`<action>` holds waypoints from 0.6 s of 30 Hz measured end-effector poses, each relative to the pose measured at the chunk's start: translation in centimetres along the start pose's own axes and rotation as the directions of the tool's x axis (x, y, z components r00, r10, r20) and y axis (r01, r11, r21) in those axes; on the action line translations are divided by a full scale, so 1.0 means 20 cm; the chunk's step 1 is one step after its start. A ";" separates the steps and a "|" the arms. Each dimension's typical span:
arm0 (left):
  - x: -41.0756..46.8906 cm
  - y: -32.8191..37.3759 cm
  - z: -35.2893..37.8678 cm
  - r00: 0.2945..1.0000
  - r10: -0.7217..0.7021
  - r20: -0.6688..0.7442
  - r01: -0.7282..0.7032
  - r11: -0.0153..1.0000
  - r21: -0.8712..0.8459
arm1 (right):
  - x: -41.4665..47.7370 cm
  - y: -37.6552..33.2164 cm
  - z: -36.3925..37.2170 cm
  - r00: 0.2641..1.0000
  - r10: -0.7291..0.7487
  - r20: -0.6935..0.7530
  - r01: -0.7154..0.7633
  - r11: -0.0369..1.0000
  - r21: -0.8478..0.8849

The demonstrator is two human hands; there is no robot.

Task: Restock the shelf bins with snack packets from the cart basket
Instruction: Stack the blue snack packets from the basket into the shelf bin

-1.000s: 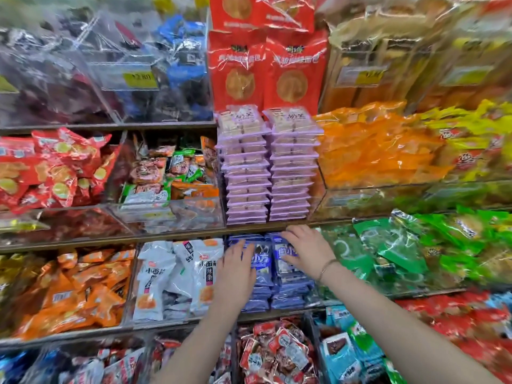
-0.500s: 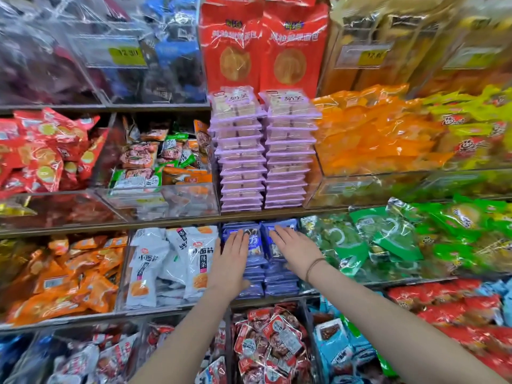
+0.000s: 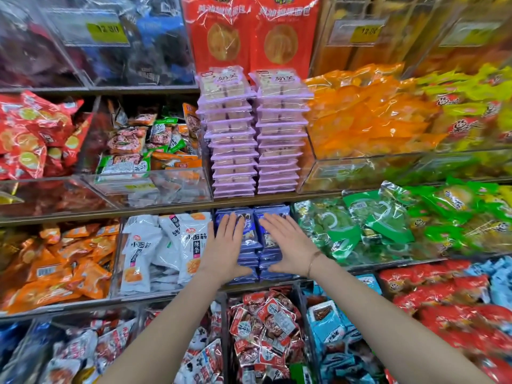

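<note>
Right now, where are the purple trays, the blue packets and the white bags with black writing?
Pale purple stacked plastic trays point(image 3: 231, 151): head view, left stack's front.
Dark blue shiny snack packets point(image 3: 250, 234): head view, top packet of the left pile.
White plastic bags with black writing point(image 3: 191, 245): head view, right bag's front.

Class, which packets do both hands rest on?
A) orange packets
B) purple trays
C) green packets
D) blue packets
D: the left hand and right hand lie flat, fingers straight, on the two stacks of blue packets.

Right hand point(image 3: 288, 245) flatter on blue packets point(image 3: 249, 231)
</note>
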State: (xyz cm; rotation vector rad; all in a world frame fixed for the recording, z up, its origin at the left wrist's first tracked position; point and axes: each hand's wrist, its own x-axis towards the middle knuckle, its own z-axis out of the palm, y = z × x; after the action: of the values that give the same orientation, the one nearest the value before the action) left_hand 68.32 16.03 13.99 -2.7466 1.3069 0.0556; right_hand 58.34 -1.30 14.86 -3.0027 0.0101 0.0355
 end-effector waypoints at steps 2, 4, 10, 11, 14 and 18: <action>-0.06 0.02 -0.04 0.992 -0.016 -0.125 -0.010 0.980 -0.198 | -0.11 -0.05 0.00 0.976 0.105 -0.190 -0.052 0.962 0.270; -0.18 0.10 -0.02 0.925 -0.177 -0.337 -0.012 0.872 -0.489 | -0.27 -0.12 0.08 0.903 0.273 -0.331 -0.094 0.878 0.469; -0.37 0.40 0.21 0.981 -0.079 0.176 0.191 0.527 -0.828 | -0.42 -0.18 0.37 0.790 0.565 0.238 -0.499 0.368 0.785; -0.34 0.40 0.23 0.973 -0.064 0.221 0.221 0.524 -0.822 | -0.39 -0.16 0.38 0.759 0.569 0.315 -0.539 0.279 0.795; -0.22 0.39 0.25 0.935 -0.068 0.349 0.346 0.402 -0.848 | -0.31 -0.14 0.40 0.701 0.524 0.483 -0.584 0.034 0.811; -0.16 0.42 0.25 0.885 -0.044 0.463 0.457 0.268 -0.848 | -0.24 -0.13 0.43 0.677 0.499 0.540 -0.556 -0.134 0.820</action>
State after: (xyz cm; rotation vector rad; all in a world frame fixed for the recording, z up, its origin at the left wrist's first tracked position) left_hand 59.90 13.79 8.55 -3.4680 0.7335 1.8147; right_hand 53.27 2.50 6.73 -1.3720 0.9179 0.1249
